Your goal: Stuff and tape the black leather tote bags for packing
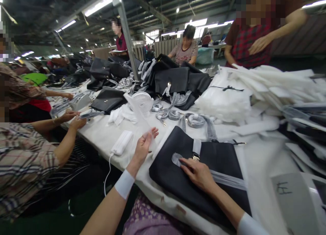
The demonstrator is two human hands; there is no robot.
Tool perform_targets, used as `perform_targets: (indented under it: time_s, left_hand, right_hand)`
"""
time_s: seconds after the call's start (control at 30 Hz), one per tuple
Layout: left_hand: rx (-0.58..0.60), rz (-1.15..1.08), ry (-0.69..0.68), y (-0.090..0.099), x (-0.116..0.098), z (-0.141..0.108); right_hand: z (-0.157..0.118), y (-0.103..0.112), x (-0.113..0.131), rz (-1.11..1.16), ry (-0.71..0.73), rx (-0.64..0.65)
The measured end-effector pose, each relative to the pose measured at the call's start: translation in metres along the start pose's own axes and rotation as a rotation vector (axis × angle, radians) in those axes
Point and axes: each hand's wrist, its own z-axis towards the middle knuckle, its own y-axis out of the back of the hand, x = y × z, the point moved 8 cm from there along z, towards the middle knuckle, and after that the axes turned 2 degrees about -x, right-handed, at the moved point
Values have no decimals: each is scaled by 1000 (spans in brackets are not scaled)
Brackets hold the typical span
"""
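Note:
A black bag (pixel 170 177) lies flat on the white-covered table, with a gold clasp (pixel 196 157) and a strip of pale wrapping (pixel 229 180) across it. My right hand (pixel 198 174) rests on the bag beside the clasp, its fingertips at a round translucent piece (pixel 176 159); whether they grip it I cannot make out. To the left of the bag, my left hand (pixel 146 143) is raised, with thumb and fingers closed on a thin white translucent sheet (pixel 139 114) that stands up in front of a small white fan (pixel 145 101).
A white power bank (pixel 122 142) with a cable lies left of my left hand. Wrapped strap coils (pixel 195 120), piled black bags (pixel 171 79) and white padding (pixel 224 99) stand beyond. Another person's hands (pixel 77 121) work at the left; a person in a checked apron (pixel 251 45) stands at back right.

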Motion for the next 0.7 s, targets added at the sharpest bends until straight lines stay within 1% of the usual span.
perform_targets:
  time_s: [0.07,0.1,0.17,0.2,0.23,0.27,0.3,0.37,0.43,0.5,0.53,0.6,0.7]
  left_hand:
    - [257,328,-141,-38,-7,-12]
    - [376,467,-203,-58,-5,-21]
    - [568,674,-324,-93,9,-42]
    - [631,754,-370,-106,19,-51]
    - [665,822,-393,-117,32,-59]
    - [670,872,-387,-124,46,-64]
    - [652,898,-357,-127,59,-66]
    - [574,860,-261,-127,80,-68]
    - [477,734,-164,-121,92,-67]
    - [430,592,-73,-117,97,-66]
    - [436,547,-35,-116,98,-66]
    - [497,537,-1,-119,99,-69]
    - [590,667,-69,-125,98,-74]
  right_hand:
    - [-1,1,4,-37,8,13]
    - [-2,2,5,-59,11,20]
    - [-3,1,7,-87,18,31]
    - [-4,0,7,-90,21,34]
    - [-5,-1,7,-87,22,36]
    - [-6,-2,6,-81,20,34]
    - [-7,-4,5,-74,16,29]
    - [-9,-7,3,-67,1,14]
    - [-11,-10,3,-56,2,1]
    - [-14,-11,5,-40,21,-13]
    - [-15,-11,6,-32,36,-24]
    - [-18,-9,9,-19,62,-55]
    - [-25,-1,12,2,95,-93]
